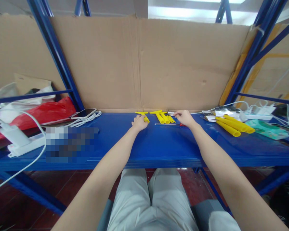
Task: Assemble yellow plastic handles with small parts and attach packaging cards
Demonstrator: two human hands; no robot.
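Observation:
My left hand (139, 123) is closed round a yellow T-shaped piece with a tube-like body (146, 119); its crossbar shows beyond my fingers. Just right of it lie more yellow T-shaped pieces (160, 118), with a few small pointed yellow parts (171, 120) beside them. My right hand (185, 118) has its fingertips pinched together beside some small silvery pieces (170, 113). Whatever sits between those fingertips is too small to make out. A screwdriver (167, 124) lies on the blue tabletop (159, 141), its red handle partly under my right hand.
Several yellow tubes (231, 125) lie at the right, by a green packet (267, 129) and a white power strip (261, 113). On the left are a red bag (48, 112), a coiled white cable (86, 118) and a white adapter (16, 138). A cardboard sheet (144, 64) stands behind.

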